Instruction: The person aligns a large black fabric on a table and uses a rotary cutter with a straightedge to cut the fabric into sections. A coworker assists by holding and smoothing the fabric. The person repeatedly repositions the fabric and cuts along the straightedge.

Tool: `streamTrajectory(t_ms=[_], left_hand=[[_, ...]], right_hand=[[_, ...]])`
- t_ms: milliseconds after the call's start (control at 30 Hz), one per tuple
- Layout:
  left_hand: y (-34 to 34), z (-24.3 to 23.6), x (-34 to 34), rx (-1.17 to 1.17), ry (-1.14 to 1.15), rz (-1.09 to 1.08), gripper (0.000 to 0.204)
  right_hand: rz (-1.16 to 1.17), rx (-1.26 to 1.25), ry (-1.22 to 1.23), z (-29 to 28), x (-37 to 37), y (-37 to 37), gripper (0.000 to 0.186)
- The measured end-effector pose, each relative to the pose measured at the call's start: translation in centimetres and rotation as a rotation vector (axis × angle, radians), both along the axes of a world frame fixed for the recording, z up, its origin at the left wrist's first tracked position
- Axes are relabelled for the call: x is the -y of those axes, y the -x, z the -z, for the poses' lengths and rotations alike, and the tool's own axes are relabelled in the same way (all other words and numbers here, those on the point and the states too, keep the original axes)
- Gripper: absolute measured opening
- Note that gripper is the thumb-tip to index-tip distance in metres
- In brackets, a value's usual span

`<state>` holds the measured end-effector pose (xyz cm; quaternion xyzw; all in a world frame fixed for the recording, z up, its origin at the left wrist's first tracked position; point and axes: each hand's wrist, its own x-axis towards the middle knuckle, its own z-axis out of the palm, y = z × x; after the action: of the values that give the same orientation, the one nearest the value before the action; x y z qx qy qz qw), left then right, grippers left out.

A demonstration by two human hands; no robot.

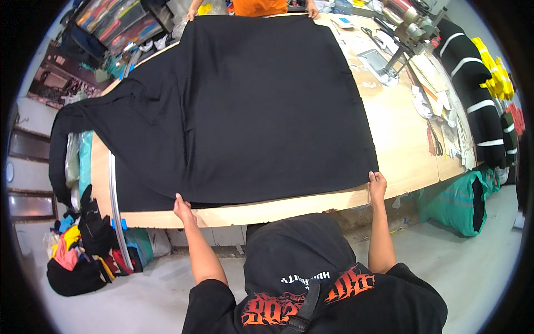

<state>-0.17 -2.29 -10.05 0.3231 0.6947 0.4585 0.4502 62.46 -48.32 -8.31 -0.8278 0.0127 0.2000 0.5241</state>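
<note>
Cloth (272, 111) covered the table (392, 145); left hand (183, 210) and right hand (377, 186) pinched it by the near edge, seemingly for tautness.

Left grip (183, 209) and right grip (377, 185) hold black fabric (272, 106).

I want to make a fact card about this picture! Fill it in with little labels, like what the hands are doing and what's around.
Big thing: black cloth, spread with some folds on its left
Under it: pale table
Left hand: holding the cloth's near edge
Right hand: holding the near right corner
Far side: another person in orange, hands at the cloth's far edge
Table's right side: metal machine
Floor, left: colourful cloth pile
Floor, right: green sack
</note>
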Motion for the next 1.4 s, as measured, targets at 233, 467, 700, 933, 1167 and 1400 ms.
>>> streamTrajectory(t_ms=[233, 467, 700, 933, 1167, 1400], left_hand=[[-0.6, -3.7, 0.1, -0.093, -0.279, -0.006, 0.047], [2.0, 1.5, 2.9, -0.21, 0.008, -0.07, 0.048], [2.4, 4.9, 2.2, -0.341, 0.033, -0.061, 0.047], [2.9, 5.2, 1.9, -0.323, 0.064, -0.055, 0.046], [3.2, 5.8, 1.6, -0.194, 0.068, -0.113, 0.047], [3.7, 5.2, 1.9, -0.24, 0.087, -0.057, 0.043]], right_hand=[[-0.08, 0.088, -0.015, -2.3, -1.8, -0.4, 0.025], [-0.102, 0.125, 0.093, 1.2, -0.4, -1.4, 0.023], [-0.112, 0.342, 0.355, 3.0, 0.2, -0.3, 0.017], [-0.182, 0.46, 0.565, 1.8, -1.1, 1.3, 0.02], [-0.172, 0.436, 0.69, 1.8, -1.4, 1.4, 0.022], [-0.176, 0.478, 0.73, 1.9, -1.6, 1.6, 0.021]])
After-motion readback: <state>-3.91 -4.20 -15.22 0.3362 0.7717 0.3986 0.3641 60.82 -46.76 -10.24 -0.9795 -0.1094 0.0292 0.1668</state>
